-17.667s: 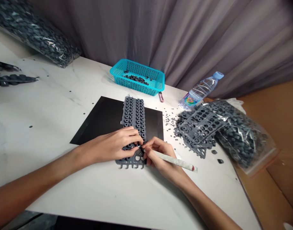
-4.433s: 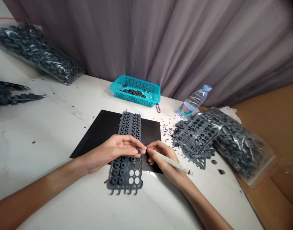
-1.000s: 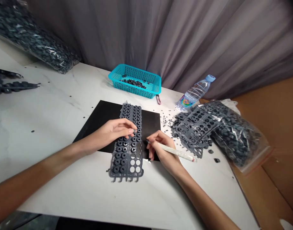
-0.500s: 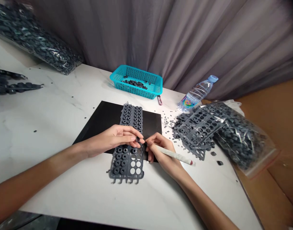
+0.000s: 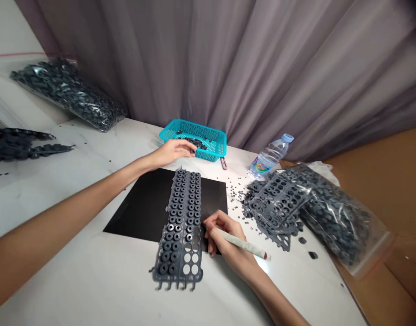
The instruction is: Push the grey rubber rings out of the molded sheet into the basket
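My left hand [image 5: 174, 152] reaches over the near rim of a turquoise plastic basket [image 5: 165, 134], which holds small black rubber pieces [image 5: 197, 143]. Its fingers are stretched forward and slightly apart, with no piece clearly visible between them. In my right hand [image 5: 224, 233] is a slim pen-like tool [image 5: 244, 245] with a whitish wrapped handle and a red end; its tip is hard to make out. This hand rests just right of a long dark grey rubber sheet [image 5: 183, 213], filled with rows of ring-shaped pieces. Several round holes stand bare at its lower right.
A black mat [image 5: 136, 213] lies under the sheet. To the right are scattered bits, stacked punched sheets [image 5: 274, 199], a water bottle [image 5: 271, 156] and a bag of black pieces [image 5: 337, 208]. Another full bag [image 5: 68, 95] leans back left. A pink clip-like item [image 5: 223, 163] sits by the basket.
My left hand has moved from above the sheet, where it held a small black piece, away to the basket. My right hand keeps the tool beside the sheet. The view has tilted upward.
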Tool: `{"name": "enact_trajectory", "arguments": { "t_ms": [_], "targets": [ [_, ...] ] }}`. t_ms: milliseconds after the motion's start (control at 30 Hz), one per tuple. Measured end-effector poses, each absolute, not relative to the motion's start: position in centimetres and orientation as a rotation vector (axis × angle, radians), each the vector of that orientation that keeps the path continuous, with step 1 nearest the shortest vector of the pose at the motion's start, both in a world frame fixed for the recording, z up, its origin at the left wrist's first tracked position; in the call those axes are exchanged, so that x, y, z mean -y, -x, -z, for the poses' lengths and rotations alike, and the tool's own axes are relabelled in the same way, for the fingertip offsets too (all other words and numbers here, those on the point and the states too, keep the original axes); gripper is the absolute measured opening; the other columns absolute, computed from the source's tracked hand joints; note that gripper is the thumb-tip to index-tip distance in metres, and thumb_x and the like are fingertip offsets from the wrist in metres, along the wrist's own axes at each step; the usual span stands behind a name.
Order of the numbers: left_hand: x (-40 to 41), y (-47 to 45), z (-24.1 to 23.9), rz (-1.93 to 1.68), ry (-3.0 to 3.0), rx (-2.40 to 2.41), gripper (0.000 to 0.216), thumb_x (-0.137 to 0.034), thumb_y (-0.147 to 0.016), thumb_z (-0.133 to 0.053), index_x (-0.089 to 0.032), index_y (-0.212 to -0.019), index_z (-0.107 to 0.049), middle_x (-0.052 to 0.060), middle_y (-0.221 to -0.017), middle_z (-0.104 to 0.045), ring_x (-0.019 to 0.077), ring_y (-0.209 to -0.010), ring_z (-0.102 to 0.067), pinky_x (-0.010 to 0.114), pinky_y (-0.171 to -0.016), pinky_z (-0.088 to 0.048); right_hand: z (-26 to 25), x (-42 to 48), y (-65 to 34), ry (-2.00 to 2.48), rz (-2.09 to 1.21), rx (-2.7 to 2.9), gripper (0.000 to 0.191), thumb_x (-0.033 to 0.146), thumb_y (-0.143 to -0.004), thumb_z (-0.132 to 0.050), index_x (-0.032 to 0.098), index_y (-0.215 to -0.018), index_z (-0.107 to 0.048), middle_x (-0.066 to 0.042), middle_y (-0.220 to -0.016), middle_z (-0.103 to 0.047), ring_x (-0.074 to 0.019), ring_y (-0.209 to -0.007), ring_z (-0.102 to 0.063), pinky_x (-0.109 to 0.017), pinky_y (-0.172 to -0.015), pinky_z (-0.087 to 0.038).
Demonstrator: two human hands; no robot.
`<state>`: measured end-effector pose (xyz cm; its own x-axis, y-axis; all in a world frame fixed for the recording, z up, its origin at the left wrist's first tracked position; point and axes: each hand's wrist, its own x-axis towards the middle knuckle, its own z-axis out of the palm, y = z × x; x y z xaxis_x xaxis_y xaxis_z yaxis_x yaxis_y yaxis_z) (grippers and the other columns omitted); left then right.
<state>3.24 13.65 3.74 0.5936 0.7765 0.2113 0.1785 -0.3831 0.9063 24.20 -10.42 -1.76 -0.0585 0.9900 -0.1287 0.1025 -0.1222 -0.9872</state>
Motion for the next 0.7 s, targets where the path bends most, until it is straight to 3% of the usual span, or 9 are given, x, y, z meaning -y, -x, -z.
{"name": "enact_trajectory", "arguments": {
  "t_ms": [133, 267, 400, 467, 567, 700],
  "targets": [
    [-19.7, -5.8, -4.8, -0.887, -2.016, -0.797, 0.034, -0.018, -0.093, -0.061, -0.015, -0.125, -0.072, 0.016, -0.146, -0.067, 0.0305, -0.141, -0.058, 0.056, -0.123, -0.036, 1.9, 10.4, -24.2, 1.330, -1.301, 1.281, 0.007, 0.021, -0.096, -0.058, 0.020, -0.089, -0.059, 0.004, -0.070, -0.062, -0.0098, -0.049, -0.057, -0.021, -0.047, -0.047],
    [-17.6, -6.8, -4.3, -0.931, -2.155, -0.782, 0.031, -0.016, -0.094, -0.058, -0.022, -0.120, -0.075, 0.010, -0.156, -0.059, 0.0306, -0.155, -0.039, 0.058, -0.129, -0.021, 2.2, 10.3, -24.3, 1.324, -1.294, 1.297, 0.007, 0.021, -0.097, -0.057, 0.020, -0.090, -0.059, 0.004, -0.071, -0.063, -0.0099, -0.051, -0.058, -0.021, -0.049, -0.048],
    [-9.4, -5.6, -3.0, -0.830, -2.318, -0.665, 0.021, -0.027, -0.102, -0.057, -0.026, -0.117, -0.072, 0.005, -0.128, -0.071, 0.0253, -0.127, -0.061, 0.051, -0.120, -0.038, 2.1, 10.4, -24.4, 1.324, -1.308, 1.292, 0.002, 0.019, -0.094, -0.059, 0.020, -0.095, -0.060, 0.004, -0.071, -0.063, -0.0101, -0.050, -0.059, -0.021, -0.048, -0.048],
    [-5.0, -4.6, -2.3, -0.718, -2.347, -0.662, 0.023, -0.034, -0.103, -0.059, -0.026, -0.124, -0.065, 0.005, -0.120, -0.066, 0.0220, -0.109, -0.065, 0.041, -0.102, -0.051, 1.8, 10.4, -24.4, 1.310, -1.330, 1.269, 0.008, 0.019, -0.092, -0.061, 0.021, -0.100, -0.060, 0.005, -0.072, -0.063, -0.0107, -0.050, -0.060, -0.022, -0.048, -0.050],
    [-0.3, -3.2, -1.3, -0.504, -2.350, -0.714, 0.032, -0.039, -0.100, -0.066, -0.025, -0.126, -0.054, 0.003, -0.111, -0.060, 0.0202, -0.094, -0.064, 0.036, -0.083, -0.053, 1.5, 10.4, -24.4, 1.283, -1.351, 1.242, 0.010, 0.020, -0.093, -0.063, 0.021, -0.101, -0.058, 0.005, -0.073, -0.064, -0.0115, -0.050, -0.060, -0.023, -0.049, -0.052],
    [1.7, -2.5, -0.6, -0.397, -2.448, -0.668, 0.016, -0.031, -0.102, -0.061, -0.024, -0.115, -0.054, 0.002, -0.109, -0.060, 0.0218, -0.100, -0.063, 0.039, -0.090, -0.051, 1.4, 10.3, -24.5, 1.282, -1.355, 1.273, 0.005, 0.023, -0.094, -0.064, 0.021, -0.092, -0.059, 0.004, -0.070, -0.063, -0.0111, -0.051, -0.060, -0.023, -0.051, -0.051]
  ]
}}
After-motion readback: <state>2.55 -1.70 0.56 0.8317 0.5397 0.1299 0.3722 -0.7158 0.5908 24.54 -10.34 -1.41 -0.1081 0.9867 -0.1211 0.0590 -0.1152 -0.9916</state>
